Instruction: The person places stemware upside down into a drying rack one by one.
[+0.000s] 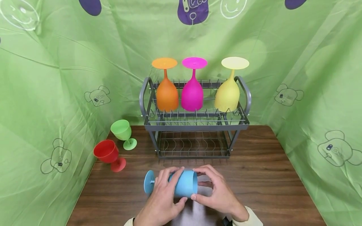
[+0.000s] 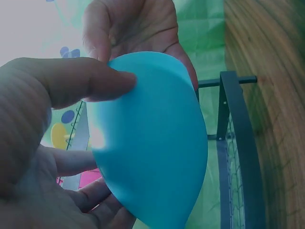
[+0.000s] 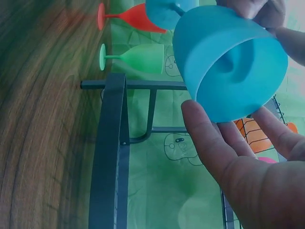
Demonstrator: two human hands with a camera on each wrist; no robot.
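A blue plastic goblet (image 1: 186,184) is held sideways over the table in front of the rack, its foot to the left and its mouth to the right. The left hand (image 1: 165,195) grips the bowl, thumb on the near side and fingers over the far side. At the mouth, the right hand (image 1: 217,192) holds the rim between thumb and fingers. The right wrist view looks into the hollow of the blue goblet (image 3: 243,76). From the left wrist view, the smooth outside of the bowl (image 2: 152,129) shows below the left thumb.
A two-tier dark dish rack (image 1: 196,128) stands at the back. On its top tier, orange (image 1: 167,95), magenta (image 1: 192,95) and yellow (image 1: 227,95) goblets rest upside down. Green (image 1: 121,130) and red (image 1: 106,151) goblets stand upright at the left. Green cloth (image 1: 56,94) surrounds the wooden table (image 1: 263,175).
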